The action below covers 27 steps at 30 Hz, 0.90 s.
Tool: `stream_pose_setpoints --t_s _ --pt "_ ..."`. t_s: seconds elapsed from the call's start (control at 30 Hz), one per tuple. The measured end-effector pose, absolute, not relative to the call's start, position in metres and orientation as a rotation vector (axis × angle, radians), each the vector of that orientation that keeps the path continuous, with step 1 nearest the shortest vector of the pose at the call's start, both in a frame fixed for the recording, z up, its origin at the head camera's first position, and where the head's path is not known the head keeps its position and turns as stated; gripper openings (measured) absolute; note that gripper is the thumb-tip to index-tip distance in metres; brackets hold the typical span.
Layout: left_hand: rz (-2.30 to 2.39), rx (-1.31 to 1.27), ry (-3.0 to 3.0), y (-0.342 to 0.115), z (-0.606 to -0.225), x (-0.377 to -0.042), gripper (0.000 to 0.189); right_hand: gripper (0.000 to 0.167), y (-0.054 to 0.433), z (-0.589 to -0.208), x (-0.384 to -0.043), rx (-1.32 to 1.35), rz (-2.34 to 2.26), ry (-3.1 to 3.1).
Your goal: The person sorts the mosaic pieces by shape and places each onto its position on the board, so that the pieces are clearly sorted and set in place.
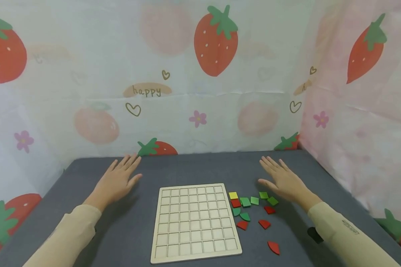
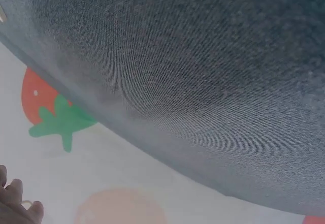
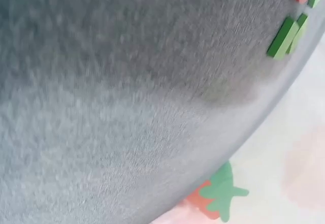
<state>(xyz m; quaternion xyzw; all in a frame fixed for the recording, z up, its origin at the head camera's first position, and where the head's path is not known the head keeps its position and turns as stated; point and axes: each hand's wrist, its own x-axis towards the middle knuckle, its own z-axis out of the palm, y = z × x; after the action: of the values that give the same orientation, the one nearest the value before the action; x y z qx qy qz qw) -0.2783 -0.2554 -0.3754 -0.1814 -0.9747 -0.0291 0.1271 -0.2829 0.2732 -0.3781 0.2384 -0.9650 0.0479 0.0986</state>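
Red, green and yellow tiles (image 1: 245, 202) are lying on the bench (image 1: 200, 168) right of the board (image 1: 195, 225), just nearside of the closer right hand (image 1: 284, 182); opposite, I'm watching the left hand (image 1: 117, 182) hovering, both empty, fingers outstretched.

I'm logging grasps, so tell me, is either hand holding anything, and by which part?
Nothing is held. The left hand and right hand are open and empty; the grid board and coloured pieces lie on the table.

A dark grey, apparently cloth-covered table (image 1: 127, 237) carries a square pale wooden grid board (image 1: 196, 224) and, to its right, small flat red, green and yellow pieces (image 1: 245, 202), square or curve-edged.
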Motion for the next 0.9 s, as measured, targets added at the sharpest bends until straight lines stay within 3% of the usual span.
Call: stream_pose_setpoints --t_s 0.63,0.9 --pt "-0.190 -0.642 -2.797 -0.251 -0.379 -0.253 0.062 0.082 0.255 -0.375 -0.260 0.684 0.536 -2.926" --pt "-0.417 -0.524 -2.858 -0.244 -0.376 -0.240 0.065 0.078 0.245 -0.373 -0.257 0.670 0.667 -2.848"
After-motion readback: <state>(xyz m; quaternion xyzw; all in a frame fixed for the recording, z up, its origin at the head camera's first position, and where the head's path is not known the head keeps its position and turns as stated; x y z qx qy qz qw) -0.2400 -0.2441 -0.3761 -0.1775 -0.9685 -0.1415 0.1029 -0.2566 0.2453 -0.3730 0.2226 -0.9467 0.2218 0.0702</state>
